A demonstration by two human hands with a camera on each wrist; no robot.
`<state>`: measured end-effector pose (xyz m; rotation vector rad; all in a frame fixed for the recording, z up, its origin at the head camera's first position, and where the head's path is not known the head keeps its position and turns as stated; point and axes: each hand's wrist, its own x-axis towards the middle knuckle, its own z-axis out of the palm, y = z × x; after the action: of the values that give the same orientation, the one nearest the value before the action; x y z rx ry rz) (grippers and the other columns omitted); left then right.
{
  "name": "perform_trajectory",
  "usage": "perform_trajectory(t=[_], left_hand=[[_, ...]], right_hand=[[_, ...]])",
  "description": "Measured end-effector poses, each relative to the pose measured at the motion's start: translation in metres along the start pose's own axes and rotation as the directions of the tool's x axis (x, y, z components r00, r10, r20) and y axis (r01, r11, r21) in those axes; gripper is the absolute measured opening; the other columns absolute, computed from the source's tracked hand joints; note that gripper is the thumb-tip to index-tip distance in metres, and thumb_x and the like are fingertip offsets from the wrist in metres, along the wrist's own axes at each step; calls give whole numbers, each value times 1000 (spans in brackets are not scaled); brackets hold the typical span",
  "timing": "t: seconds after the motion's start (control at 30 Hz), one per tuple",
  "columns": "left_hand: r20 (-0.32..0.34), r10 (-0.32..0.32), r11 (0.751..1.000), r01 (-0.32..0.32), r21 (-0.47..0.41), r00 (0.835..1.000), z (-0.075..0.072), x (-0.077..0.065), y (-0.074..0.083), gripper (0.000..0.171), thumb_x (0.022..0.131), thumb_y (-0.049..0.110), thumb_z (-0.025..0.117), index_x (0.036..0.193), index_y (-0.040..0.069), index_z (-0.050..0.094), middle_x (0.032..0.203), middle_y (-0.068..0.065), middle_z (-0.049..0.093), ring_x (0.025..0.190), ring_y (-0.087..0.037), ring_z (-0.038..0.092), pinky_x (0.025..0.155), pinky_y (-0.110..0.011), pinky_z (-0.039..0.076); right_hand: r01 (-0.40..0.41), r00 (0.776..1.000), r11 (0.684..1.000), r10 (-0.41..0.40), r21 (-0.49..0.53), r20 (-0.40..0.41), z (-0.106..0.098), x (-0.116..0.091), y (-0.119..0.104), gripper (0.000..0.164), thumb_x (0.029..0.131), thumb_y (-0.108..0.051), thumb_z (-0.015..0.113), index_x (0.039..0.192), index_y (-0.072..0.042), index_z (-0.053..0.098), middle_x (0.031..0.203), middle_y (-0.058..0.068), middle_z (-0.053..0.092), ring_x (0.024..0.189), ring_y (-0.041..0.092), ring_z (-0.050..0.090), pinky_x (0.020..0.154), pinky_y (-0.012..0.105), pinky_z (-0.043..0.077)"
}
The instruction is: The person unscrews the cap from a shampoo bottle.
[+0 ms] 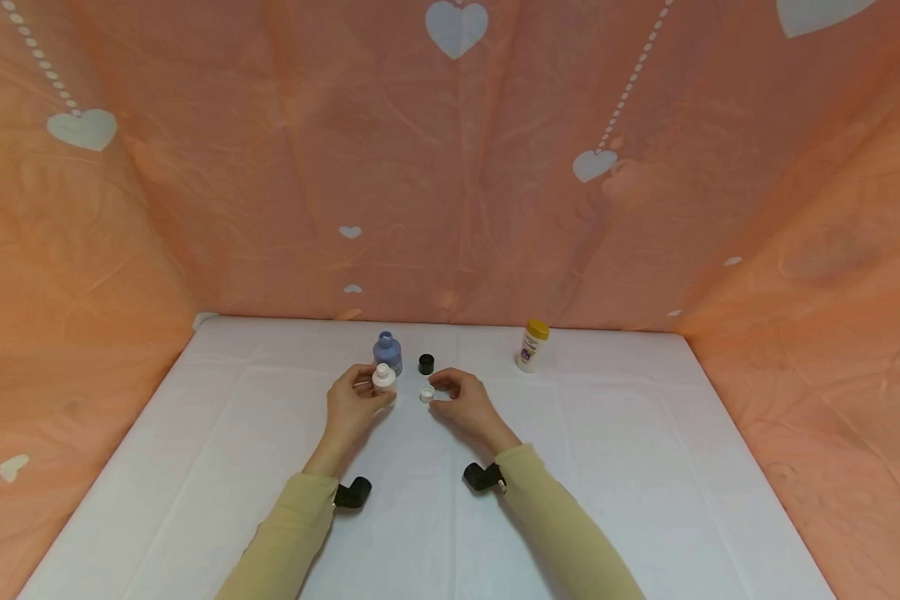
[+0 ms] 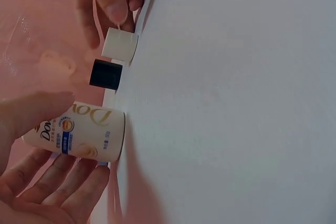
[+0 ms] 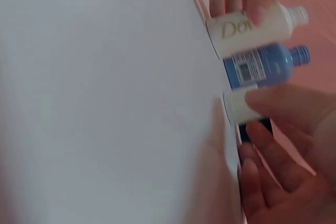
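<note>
My left hand (image 1: 351, 406) holds a small white Dove bottle (image 2: 79, 132) between thumb and fingers. The bottle stands upright with its base at the table, and its bare threaded neck (image 3: 298, 16) shows. Just to its right, a white cap (image 2: 121, 44) sits on the table. My right hand (image 1: 467, 403) is beside this cap, thumb and forefinger spread apart on its near right side. In the right wrist view the thumb overlaps the cap. Behind the white bottle stands an uncapped blue bottle (image 1: 387, 353), partly hidden by it. A black cap (image 1: 426, 364) sits beyond the white cap.
A white bottle with a yellow lid (image 1: 532, 345) stands at the back right of the white-covered table (image 1: 607, 467). Orange curtains (image 1: 450, 192) with pale hearts rise along the back and both sides. A black wrist camera (image 1: 353, 492) juts inward from the left sleeve.
</note>
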<state>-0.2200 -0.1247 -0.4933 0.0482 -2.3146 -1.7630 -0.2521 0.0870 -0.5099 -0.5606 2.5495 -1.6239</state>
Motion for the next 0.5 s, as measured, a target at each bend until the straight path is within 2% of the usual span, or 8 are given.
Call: perform_trajectory(t=[0.27,0.5], left_hand=[[16,-35,999,35,4,999,-14,-7,-3,49,69,-7,82,113,-4,60,115,-23,62,106,-37,61,89,-42,52],[66,-85,996,87,-20,994,-24,-20,-5,52,70,-7,81,117,-5,58,115,-22,61,107,-35,60,91,-41,50]], right_hand=[[17,998,999,-19,38,57,-19,-9,3,41,81,3,73,120,1,61,113,13,65,108,25,59,94,41,47],[57,992,990,-70,127,102,-38,-25,-25,42,81,11,68,120,16,53,117,33,57,113,47,52,99,56,40]])
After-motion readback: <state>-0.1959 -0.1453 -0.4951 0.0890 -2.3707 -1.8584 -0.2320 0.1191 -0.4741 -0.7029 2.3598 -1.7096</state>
